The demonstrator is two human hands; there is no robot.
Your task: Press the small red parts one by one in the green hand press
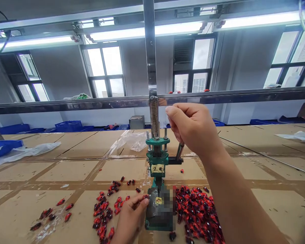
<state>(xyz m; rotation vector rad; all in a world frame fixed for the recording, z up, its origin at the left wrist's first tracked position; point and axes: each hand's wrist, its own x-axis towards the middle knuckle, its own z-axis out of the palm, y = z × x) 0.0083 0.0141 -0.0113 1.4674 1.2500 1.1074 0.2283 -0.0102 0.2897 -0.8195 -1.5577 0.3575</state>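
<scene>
A green hand press (pixel 157 169) with a tall spring and a "2#" label stands upright at the centre. My right hand (pixel 191 127) is closed around the top of its lever (pixel 180 150). At the left edge of the press base (pixel 159 218), my left hand (pixel 134 211) pinches a small red and black part (pixel 145 196). A yellowish spot (pixel 158 200) shows on the base under the press tip. Right of the base lies a large pile of red and black parts (pixel 197 210), and a looser group (pixel 101 211) lies to the left of my left hand.
Several more parts (pixel 47 212) are scattered at the far left. A clear plastic bag (pixel 136 140) lies behind the press. A blue tray (pixel 2 147) sits at the left edge. A thin rod (pixel 264 155) crosses the right side. A metal rail (pixel 104 102) runs behind the press.
</scene>
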